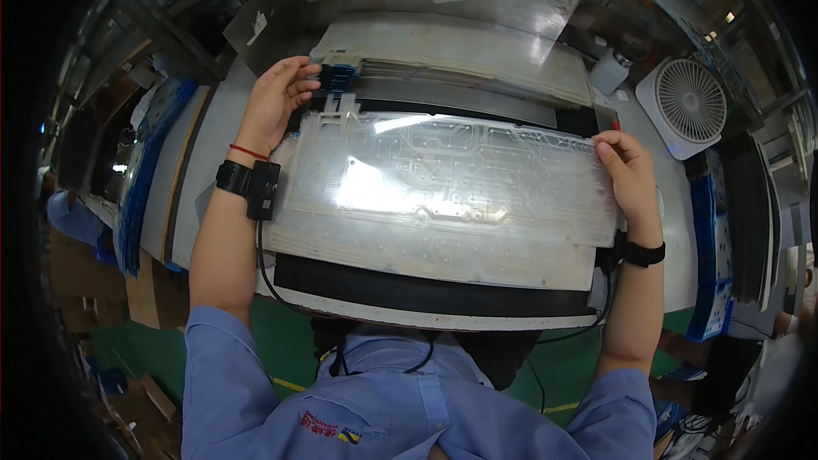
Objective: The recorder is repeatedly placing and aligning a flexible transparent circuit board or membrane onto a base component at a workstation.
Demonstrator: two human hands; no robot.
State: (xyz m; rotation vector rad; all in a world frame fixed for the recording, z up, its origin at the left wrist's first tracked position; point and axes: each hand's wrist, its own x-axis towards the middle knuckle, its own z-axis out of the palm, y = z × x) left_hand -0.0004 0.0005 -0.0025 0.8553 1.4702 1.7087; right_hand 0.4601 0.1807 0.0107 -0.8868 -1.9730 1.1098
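Note:
A clear plastic sheet printed with circuit traces [503,162] lies across the middle of the bench, shiny with reflected light. My right hand [632,177] pinches its upper right corner between thumb and fingers. Off its upper left corner, my left hand [277,102] has its fingers apart and slightly bent, close to the dark blue tabs [339,78] of a stack behind. That far stack of pale sheets [477,72] runs along the back of the bench. Under the clear sheet, the edges of a nearer stack of similar sheets [426,257] show toward me.
A white fan [688,106] stands at the back right beside a bottle [610,72]. Blue trays [711,247] line the right side, and more blue sheets [149,170] line the left. Black matting [409,290] edges the front. A cable [268,277] hangs from my left wrist.

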